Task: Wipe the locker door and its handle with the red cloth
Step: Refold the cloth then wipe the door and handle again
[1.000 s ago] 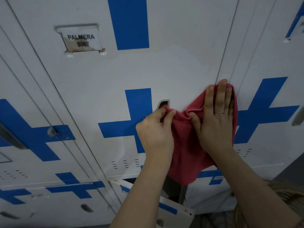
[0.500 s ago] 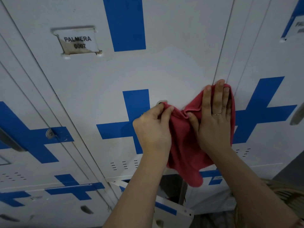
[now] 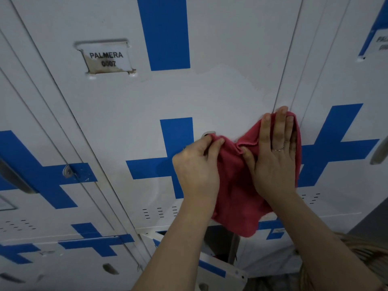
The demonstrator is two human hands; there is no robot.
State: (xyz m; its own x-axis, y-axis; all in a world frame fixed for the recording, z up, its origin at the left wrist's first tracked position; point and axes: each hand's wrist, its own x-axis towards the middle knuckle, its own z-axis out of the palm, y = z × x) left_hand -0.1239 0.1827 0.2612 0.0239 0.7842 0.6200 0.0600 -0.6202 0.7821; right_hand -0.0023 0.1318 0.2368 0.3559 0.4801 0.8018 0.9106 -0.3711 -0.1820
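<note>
The white locker door (image 3: 220, 97) carries a blue cross and a name plate reading PALMERA 0007. The red cloth (image 3: 235, 196) is spread against its lower right part and hangs past the door's bottom edge. My left hand (image 3: 197, 171) pinches the cloth's upper left corner right at the recessed handle (image 3: 208, 134), which is almost wholly covered. My right hand (image 3: 273, 156), with a ring on one finger, lies flat with fingers stretched, pressing the cloth onto the door near its right edge.
Neighbouring lockers with blue crosses stand to the left (image 3: 52, 175) and right (image 3: 346, 143). Below, a lower locker door (image 3: 220, 269) hangs ajar, showing a dark inside. A woven basket (image 3: 367, 259) sits at the bottom right.
My left hand has pushed the cloth's corner further over the handle, so less of the slot shows. My right hand stays flat in about the same place.
</note>
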